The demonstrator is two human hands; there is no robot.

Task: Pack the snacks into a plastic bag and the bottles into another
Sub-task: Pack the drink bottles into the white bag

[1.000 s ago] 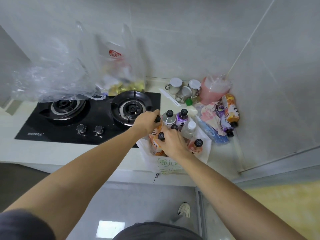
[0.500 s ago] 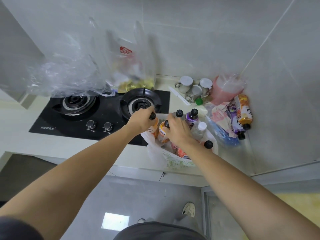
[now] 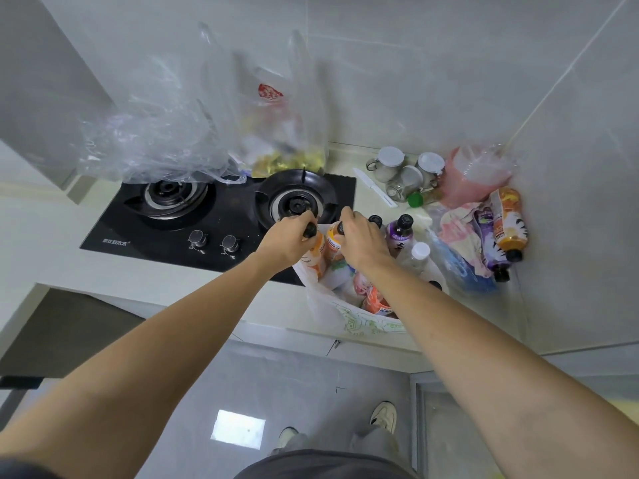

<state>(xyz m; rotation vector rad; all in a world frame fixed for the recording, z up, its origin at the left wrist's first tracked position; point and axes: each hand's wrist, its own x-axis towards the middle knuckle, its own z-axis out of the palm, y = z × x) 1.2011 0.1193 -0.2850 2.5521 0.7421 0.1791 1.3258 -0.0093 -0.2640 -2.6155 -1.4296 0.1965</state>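
Right hand [image 3: 363,238] shifted up-left | both hands grip orange bottles [image 3: 320,248]

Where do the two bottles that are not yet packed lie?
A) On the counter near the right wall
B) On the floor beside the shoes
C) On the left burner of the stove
A: the orange bottle and the purple bottle lie on their sides on the counter by the right wall.

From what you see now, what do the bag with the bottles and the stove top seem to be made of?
The bag looks like thin, soft plastic: milky, half see-through, wrinkled, with a green print. The stove top looks like black glass or glossy enamel, smooth and reflecting; which one I cannot tell. Its burner rings appear to be metal.
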